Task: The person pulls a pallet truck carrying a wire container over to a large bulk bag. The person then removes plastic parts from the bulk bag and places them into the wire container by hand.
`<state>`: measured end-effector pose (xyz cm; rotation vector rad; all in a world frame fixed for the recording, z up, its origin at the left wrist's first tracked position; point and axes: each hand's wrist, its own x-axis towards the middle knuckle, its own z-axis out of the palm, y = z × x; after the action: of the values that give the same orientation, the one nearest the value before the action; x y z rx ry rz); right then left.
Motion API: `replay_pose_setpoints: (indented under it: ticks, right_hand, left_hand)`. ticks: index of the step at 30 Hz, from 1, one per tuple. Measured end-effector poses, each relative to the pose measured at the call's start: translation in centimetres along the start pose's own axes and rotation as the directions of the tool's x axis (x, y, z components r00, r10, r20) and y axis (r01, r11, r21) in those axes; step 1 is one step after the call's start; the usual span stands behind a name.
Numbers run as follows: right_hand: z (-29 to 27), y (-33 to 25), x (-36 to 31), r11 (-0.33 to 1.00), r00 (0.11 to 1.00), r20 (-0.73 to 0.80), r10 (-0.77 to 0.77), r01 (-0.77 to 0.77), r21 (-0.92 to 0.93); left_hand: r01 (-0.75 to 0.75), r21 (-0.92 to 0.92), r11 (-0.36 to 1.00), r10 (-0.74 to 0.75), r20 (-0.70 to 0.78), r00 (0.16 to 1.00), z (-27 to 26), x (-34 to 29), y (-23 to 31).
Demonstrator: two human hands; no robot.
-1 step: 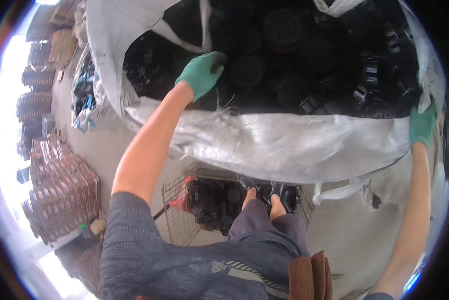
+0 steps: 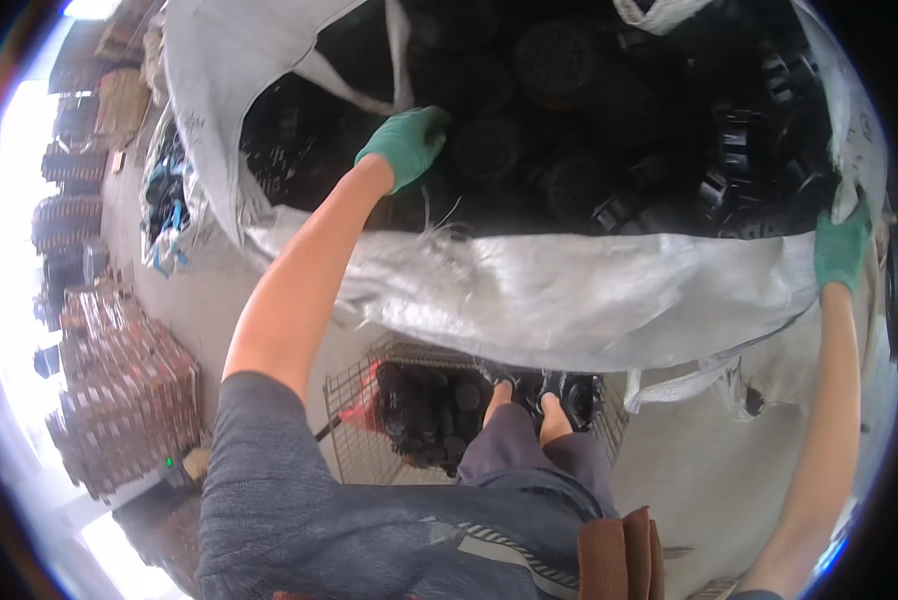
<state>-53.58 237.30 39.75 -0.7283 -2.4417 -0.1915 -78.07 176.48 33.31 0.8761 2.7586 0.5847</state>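
Observation:
A large white woven bulk bag [image 2: 569, 290] stands open in front of me, filled with black ribbed plastic parts [image 2: 559, 60], several of them round with perforated faces. My left hand [image 2: 404, 150], in a green glove with a dark fingertip area, reaches over the near rim into the opening. Its fingers are curled down, and whatever they hold is lost against the dark contents. A white strap [image 2: 399, 50] of the bag hangs just beyond that hand. At the right corner my right hand [image 2: 841, 250], also green-gloved, is closed around the bag's gathered rim [image 2: 847, 200].
Under my feet is a wire mesh cage [image 2: 354, 420] holding more black parts [image 2: 419, 410]. A loose white strap [image 2: 684, 385] hangs from the bag's near side. Leftward stand stacked reddish-brown goods [image 2: 124, 390] and another open bag [image 2: 169, 190] with blue and dark pieces.

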Motion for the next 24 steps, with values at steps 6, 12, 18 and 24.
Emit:
replay_pose_setpoints:
  ticks: [6, 12, 18, 24]
  right_hand:
    - [-3.0, -1.9, -1.5, 0.995, 0.996, 0.018, 0.087, -0.088, 0.045]
    - [-4.1, -3.1, -1.8, 0.989, 0.987, 0.073, 0.141, -0.144, 0.041]
    - [-4.1, -4.4, -1.3, 0.993, 0.993, 0.028, 0.114, -0.115, 0.028]
    - [-4.9, -5.5, -1.2, 0.985, 0.985, 0.069, 0.161, -0.165, 0.058]
  left_hand:
    - [0.564, 0.104, 0.819, -0.538, -0.202, 0.819, 7.7, 7.7, -3.6]
    - [0.303, 0.277, 0.912, -0.334, 0.069, 0.940, 7.6, 11.5, -3.3]
    - [0.206, 0.461, 0.863, -0.341, 0.230, 0.912, 7.9, 12.9, -4.2]
    - [0.214, 0.273, 0.938, -0.228, 0.021, 0.973, 2.0, 4.8, -0.8]
